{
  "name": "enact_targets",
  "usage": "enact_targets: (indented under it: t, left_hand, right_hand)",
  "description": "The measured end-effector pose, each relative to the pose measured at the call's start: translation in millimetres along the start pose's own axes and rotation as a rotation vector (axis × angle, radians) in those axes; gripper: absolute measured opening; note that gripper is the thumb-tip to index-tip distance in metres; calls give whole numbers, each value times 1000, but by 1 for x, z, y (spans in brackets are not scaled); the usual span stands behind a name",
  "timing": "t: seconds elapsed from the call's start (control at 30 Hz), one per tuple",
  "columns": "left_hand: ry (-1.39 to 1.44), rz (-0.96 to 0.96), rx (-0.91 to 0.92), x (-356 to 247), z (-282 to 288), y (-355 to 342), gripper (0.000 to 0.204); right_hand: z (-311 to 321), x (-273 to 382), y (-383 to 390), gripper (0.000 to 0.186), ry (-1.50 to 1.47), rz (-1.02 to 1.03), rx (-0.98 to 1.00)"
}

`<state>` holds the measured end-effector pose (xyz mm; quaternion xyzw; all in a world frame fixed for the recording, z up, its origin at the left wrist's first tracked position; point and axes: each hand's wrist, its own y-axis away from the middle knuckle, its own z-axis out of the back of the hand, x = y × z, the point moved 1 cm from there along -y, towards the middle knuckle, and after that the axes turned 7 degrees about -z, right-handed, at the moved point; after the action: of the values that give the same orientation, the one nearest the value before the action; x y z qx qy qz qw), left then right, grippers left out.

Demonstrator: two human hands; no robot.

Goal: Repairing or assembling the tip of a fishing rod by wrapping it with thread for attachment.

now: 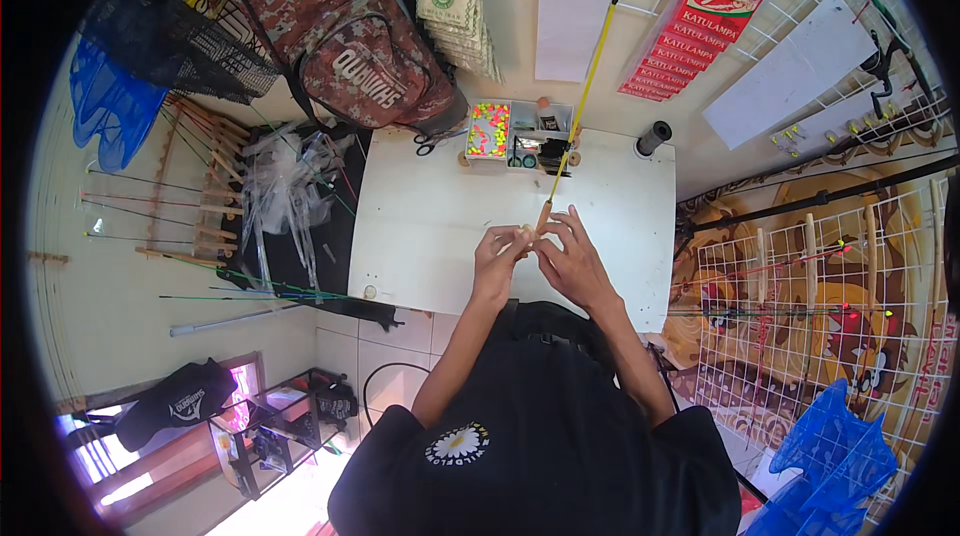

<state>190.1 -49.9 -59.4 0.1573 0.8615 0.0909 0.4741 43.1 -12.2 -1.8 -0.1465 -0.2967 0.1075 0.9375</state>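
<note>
A thin yellow rod (593,66) with a brown handle (544,215) runs upward from my hands over the white table (410,226). My left hand (505,251) pinches a small pale item, too small to make out, beside the handle's lower end. My right hand (568,258) grips the handle's lower part from the right, its forefinger raised and its fingertips close to those of my left hand. Beyond them stands a white organizer (524,160) with bright pink and yellow small pieces (488,126), a bottle (548,117) and dark items.
Scissors (432,141) and a dark cylinder (654,136) lie toward the table's back. A camouflage bag (370,61) leans at back left, beside crumpled plastic (287,191). Hanging packets (700,16) line the wall; racks with thin rods (820,286) stand either side.
</note>
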Motion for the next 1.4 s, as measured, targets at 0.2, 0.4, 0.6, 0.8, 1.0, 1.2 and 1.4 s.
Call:
enact_targets:
  t: [0.2, 0.4, 0.6, 0.8, 1.0, 1.2, 1.4]
  left_hand:
    - [-295, -60, 72, 7, 11, -7, 30]
    - [-439, -79, 121, 23, 20, -25, 36]
    - [-648, -123, 221, 40, 26, -39, 35]
    - [-758, -64, 269, 43, 23, -40, 32]
    - [-428, 72, 317, 53, 38, -43, 31]
    - [258, 347, -72, 51, 61, -47, 39]
    - [351, 326, -270, 63, 86, -46, 49]
  right_hand:
    - [10, -1, -9, 19, 32, -9, -170]
    - [-2, -32, -27, 40, -509, -371, -389]
    - [-1, -46, -48, 45, -582, -356, -87]
    - [-4, -48, -55, 32, -652, -364, -106]
    - [-2, -43, -58, 16, -645, -495, -110]
    - [-7, -50, -56, 14, -682, -477, -207]
    - [-5, -42, -58, 13, -642, -507, -173]
